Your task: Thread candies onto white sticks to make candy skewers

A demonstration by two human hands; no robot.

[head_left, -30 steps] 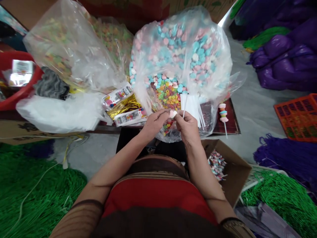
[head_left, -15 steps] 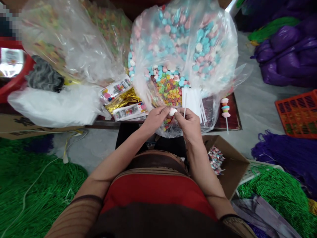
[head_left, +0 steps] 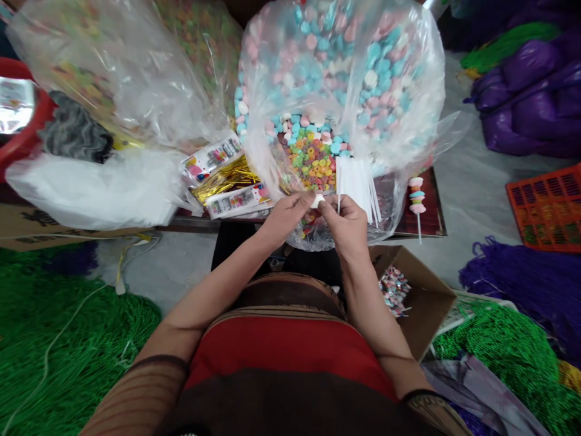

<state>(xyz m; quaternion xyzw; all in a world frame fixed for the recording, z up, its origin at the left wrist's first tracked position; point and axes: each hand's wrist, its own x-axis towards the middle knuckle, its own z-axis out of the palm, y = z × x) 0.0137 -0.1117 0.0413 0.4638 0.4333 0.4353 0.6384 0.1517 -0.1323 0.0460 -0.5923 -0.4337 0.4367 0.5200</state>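
Right hand (head_left: 348,223) pinching candy (head_left: 318,200), bag (head_left: 406,136) apparently marshmallow-filled

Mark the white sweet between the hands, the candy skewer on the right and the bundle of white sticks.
White sweet (head_left: 317,200): head view, its exposed surface.
Candy skewer (head_left: 416,195): head view, its bluish middle.
White sticks (head_left: 354,184): head view, the bundle's middle.

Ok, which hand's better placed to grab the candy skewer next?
Right, likely: the right hand is nearer the candy skewer, while the left hand sits farther across. Both are at the white candy, though.
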